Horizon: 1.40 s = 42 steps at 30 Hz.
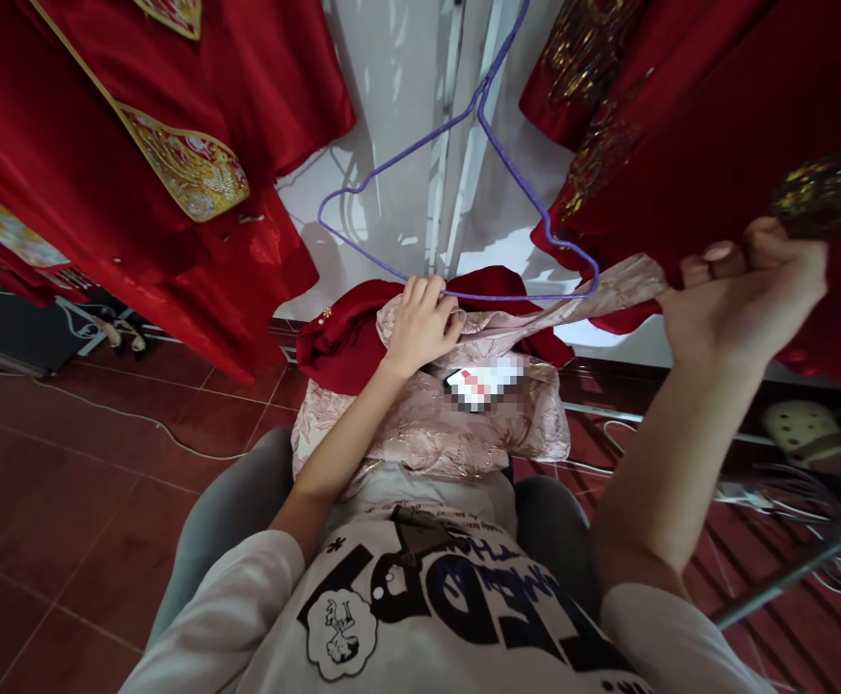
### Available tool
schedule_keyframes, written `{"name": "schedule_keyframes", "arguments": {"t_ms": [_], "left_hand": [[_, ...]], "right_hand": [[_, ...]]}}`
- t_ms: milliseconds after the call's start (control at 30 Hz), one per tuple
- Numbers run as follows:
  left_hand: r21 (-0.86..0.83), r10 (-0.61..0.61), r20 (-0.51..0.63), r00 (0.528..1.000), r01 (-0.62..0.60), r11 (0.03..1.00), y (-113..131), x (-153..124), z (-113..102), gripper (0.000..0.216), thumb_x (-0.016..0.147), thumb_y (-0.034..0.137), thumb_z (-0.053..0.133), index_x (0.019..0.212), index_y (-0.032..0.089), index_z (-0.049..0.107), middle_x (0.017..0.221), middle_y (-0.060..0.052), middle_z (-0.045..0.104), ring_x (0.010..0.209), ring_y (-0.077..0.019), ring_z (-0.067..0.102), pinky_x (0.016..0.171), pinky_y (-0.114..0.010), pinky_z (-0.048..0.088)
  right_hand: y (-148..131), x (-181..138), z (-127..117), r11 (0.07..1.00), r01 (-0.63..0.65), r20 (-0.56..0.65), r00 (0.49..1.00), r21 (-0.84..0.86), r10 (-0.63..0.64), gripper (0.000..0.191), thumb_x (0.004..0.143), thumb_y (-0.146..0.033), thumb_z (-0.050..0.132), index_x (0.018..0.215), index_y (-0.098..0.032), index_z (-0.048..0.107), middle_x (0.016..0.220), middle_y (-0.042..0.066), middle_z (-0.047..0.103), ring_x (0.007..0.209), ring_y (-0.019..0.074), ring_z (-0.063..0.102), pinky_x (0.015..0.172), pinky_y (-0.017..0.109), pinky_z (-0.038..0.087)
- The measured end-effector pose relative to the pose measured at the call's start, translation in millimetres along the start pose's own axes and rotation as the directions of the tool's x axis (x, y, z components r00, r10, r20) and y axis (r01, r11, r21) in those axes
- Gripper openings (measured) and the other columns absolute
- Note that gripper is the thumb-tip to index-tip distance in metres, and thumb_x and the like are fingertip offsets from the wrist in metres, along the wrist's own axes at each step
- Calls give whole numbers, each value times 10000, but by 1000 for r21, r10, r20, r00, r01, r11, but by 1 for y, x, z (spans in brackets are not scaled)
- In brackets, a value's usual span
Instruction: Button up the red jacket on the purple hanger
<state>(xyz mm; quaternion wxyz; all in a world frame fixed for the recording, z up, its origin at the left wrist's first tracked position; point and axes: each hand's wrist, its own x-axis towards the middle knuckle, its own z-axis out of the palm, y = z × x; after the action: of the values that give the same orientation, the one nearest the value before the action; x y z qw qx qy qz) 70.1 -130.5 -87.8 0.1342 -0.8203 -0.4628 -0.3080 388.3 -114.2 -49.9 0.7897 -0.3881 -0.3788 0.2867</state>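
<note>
A pale pink brocade garment [435,424] with a dark red lining or second cloth [340,342] lies bunched across my lap. My left hand [420,323] grips the garment's upper edge together with the bottom bar of a purple wire hanger [464,125], which hangs from above in front of me. My right hand [746,289] is raised at the right and pinches one end of the pink cloth [615,289], stretched toward the hanger's right shoulder. A white tag [474,386] shows on the pink cloth.
Red embroidered gowns [138,145] hang at the left and more red gowns [717,125] at the right, close around me. A white wall [392,106] is straight ahead. The floor is red-brown tile [66,463] with a white cable; a metal wire rack [797,520] stands at the lower right.
</note>
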Motion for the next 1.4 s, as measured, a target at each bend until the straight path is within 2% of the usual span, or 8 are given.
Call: {"name": "schedule_keyframes", "arguments": {"t_ms": [200,333,500,667,900,1033,1233,1400], "left_hand": [[-15,-33,51,998,34,999,-4,-2,-11,204,974,254,498,975,169,683,1168,-163,636,1165,-351,562,1070,-560,412],[13,-56,104,993,55,998,-4,-2,-15,212,974,256,505,992,154,690,1181,-172,626,1195,-351,552,1093,-540,401],[-7,-36,61,998,36,999,-3,-1,-10,206,975,245,500,982,158,686,1177,-165,634,1176,-343,559,1087,-552,406],[-5,-30,30,999,31,1000,-6,-2,-6,217,979,259,497,976,157,689,1159,-166,636,1165,-341,562,1078,-559,417],[-40,29,110,993,-25,999,9,9,-1,191,930,267,572,998,170,721,1190,-169,600,1221,-376,524,1087,-582,408],[-84,89,171,981,-76,994,16,24,4,207,911,230,579,1022,174,745,1219,-170,584,1247,-385,511,1095,-571,405],[-122,145,198,969,-122,985,23,35,5,205,916,239,588,1021,204,761,1160,-143,599,1204,-365,524,1027,-537,437],[-146,143,201,969,-115,983,22,35,7,169,907,285,622,946,214,771,1124,-126,595,1183,-350,526,1027,-537,432]], "right_hand": [[2,10,-11,979,26,108,994,-202,-5,262,665,-488,466,794,-261,448,779,3,300,643,146,421,602,317,330],[-1,7,-3,991,-38,57,997,-128,45,285,598,-465,505,770,-257,412,734,-16,241,588,131,308,580,297,274],[-14,-8,6,994,84,143,987,-75,-73,238,666,-476,470,753,-260,516,710,2,305,616,146,388,603,302,271],[-40,-36,20,992,91,315,942,92,-116,288,791,-472,482,811,-319,726,941,37,666,878,207,615,732,360,389],[-50,-25,48,995,94,414,905,34,-100,371,859,-402,371,887,-262,714,1169,37,673,1249,252,588,968,404,468],[-48,-1,77,995,87,365,929,-50,-63,362,895,-361,233,855,-221,565,1146,74,601,1111,218,636,949,399,513],[-43,-3,116,990,135,224,967,-29,-125,114,790,-263,275,723,-250,367,736,39,363,696,166,564,799,357,524],[-39,-33,106,989,127,506,859,-75,-72,116,662,-350,562,702,-261,500,640,0,462,624,167,538,770,408,524]]}}
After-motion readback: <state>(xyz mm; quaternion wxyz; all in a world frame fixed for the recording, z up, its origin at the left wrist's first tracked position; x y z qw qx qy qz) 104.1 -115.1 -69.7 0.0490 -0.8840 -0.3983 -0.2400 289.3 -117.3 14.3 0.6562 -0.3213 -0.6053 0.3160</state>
